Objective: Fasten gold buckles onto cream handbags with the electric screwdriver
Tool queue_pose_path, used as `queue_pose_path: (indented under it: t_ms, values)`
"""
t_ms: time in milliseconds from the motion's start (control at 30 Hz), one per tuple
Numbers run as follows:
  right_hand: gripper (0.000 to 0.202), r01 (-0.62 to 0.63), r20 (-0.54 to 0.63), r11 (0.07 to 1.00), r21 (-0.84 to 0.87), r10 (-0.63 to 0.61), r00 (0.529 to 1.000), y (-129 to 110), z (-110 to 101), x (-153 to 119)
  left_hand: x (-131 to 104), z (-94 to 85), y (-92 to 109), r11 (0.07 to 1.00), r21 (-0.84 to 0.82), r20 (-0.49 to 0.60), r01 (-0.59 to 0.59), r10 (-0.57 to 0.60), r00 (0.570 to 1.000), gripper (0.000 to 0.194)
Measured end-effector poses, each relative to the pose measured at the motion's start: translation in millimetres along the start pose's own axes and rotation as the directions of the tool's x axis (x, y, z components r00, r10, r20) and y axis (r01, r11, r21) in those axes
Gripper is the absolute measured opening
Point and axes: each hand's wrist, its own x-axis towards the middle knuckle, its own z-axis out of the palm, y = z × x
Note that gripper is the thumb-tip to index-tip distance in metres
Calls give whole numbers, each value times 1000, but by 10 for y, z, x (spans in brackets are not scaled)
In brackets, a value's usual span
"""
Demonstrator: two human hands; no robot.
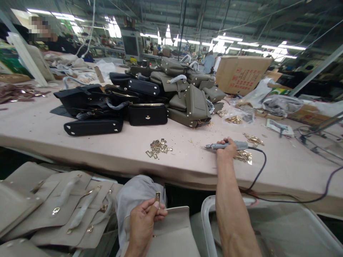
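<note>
My left hand (146, 217) pinches a small gold metal plate (158, 199) upright between thumb and fingers, above a beige bag piece (174, 228) on my lap. On the table my right hand (227, 148) is wrapped round a grey electric screwdriver (242, 145), its tip pointing left and its dark cable trailing right. Gold metal pieces (244, 156) lie just beside and under the right hand. A separate pile of gold rectangular fittings (158, 147) sits near the table's front edge, left of the screwdriver tip.
Black bags (148, 114) and olive bags (197, 107) are heaped on the table (184, 157). Beige bags (64, 207) lie at lower left, a white bin (281, 221) at lower right. Behind are a cardboard box (242, 75) and a person (60, 43) at far left.
</note>
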Motion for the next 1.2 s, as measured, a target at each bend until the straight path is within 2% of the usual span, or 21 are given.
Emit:
queue_pose_path:
  t_ms: [200, 700, 1200]
  values:
    - [17, 39, -82, 999, 37, -35, 996, 71, -45, 33, 13, 19, 8, 1000, 6, -9, 0, 0, 1000, 55]
    - [23, 100, -108, 995, -2, -100, 989, 157, -23, 20, 16, 8, 7, 1000, -4, -6, -3, 3, 1000, 53]
    - [24, 84, -103, 996, 8, -82, 991, 160, 7, -26, -1, 19, 32, 1000, 2, 0, -2, 2, 1000, 54]
